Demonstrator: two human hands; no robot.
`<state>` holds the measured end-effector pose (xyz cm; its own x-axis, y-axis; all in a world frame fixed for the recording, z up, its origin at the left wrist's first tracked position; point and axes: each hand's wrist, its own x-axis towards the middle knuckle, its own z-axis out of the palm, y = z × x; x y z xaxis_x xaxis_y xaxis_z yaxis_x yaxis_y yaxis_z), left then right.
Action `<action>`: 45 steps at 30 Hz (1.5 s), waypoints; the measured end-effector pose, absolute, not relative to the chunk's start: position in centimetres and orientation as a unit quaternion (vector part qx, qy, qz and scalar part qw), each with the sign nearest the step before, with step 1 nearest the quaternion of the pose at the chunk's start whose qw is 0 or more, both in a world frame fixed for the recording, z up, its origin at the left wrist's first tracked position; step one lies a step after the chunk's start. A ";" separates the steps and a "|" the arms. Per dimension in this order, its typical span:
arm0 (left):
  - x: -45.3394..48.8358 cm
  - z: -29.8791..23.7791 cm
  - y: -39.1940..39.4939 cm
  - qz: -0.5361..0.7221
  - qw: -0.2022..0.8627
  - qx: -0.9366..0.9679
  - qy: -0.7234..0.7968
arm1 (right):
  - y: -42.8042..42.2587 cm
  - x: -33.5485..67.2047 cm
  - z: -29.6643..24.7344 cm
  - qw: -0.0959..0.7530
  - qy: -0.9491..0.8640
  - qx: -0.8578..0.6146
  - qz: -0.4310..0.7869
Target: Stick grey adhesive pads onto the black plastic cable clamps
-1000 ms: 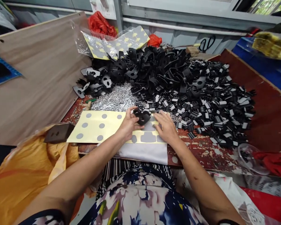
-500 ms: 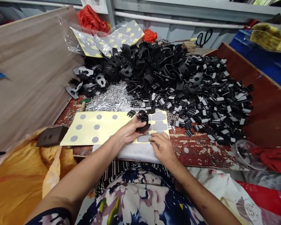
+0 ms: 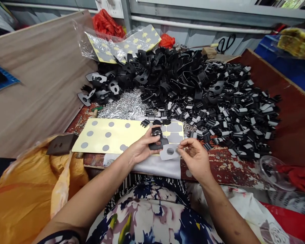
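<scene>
We find a grey cutout (image 3: 165, 155), peeled but seemingly unattached, pinched between fingertips of the right hand (image 3: 197, 157), beside the black part (image 3: 155, 145) clamped in the left hand (image 3: 142, 146), grey pieces (image 3: 174, 127) remaining on the yellow sheet (image 3: 119, 137) beyond the fingers.

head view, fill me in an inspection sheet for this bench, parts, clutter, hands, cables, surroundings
Surface: red-brown tabletop, finish worn off in patches
Job's things: black part; grey piece with a hole, held close to it; pale yellow sheet bearing grey shapes
Clutter: large pile of black parts; heap of small silvery metal pieces behind the sheet
Left hand: holding the black part
Right hand: pinching the grey piece at its edge
Cables: nothing seen on the tabletop
Surroundings: wooden board on the left, reddish-brown board on the right
</scene>
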<state>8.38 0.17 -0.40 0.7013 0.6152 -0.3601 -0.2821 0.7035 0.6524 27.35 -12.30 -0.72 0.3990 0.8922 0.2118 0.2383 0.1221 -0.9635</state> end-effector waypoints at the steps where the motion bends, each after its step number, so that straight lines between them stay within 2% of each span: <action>1: 8.1 -0.2 -0.3 0.254 0.887 0.271 0.276 | -12.0 27.0 -0.8 0.588 -0.469 -0.599 0.273; 13: 7.9 0.0 -2.0 0.275 0.906 0.231 0.224 | -10.1 24.8 -1.5 0.568 -0.505 -0.603 0.241; 26: 7.6 -0.5 -2.0 0.288 0.901 0.222 0.238 | -10.0 24.1 -1.9 0.543 -0.536 -0.611 0.210; 31: 7.4 -0.1 -2.5 0.292 0.881 0.276 0.251 | -9.9 23.7 -1.6 0.502 -0.611 -0.601 0.118; 36: 8.9 -1.9 -4.1 0.393 0.779 0.377 0.311 | -10.3 22.9 -2.5 0.436 -0.684 -0.582 -0.059; 39: 9.3 -2.8 -4.6 0.408 0.736 0.404 0.360 | -10.5 23.2 -2.3 0.369 -0.661 -0.642 -0.117; 41: 8.3 -1.9 -4.5 0.394 0.715 0.434 0.382 | -10.2 24.0 -1.8 0.347 -0.646 -0.677 -0.060; 45: 0.6 3.8 -3.0 0.361 0.662 0.503 0.423 | -7.3 27.0 -0.6 0.354 -0.672 -0.622 0.193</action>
<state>0.63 -3.01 3.83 0.3826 0.9028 -0.1963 -0.0521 0.2332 0.9710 27.05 -7.33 -0.57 0.0238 0.9715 0.2357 0.6991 0.1524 -0.6986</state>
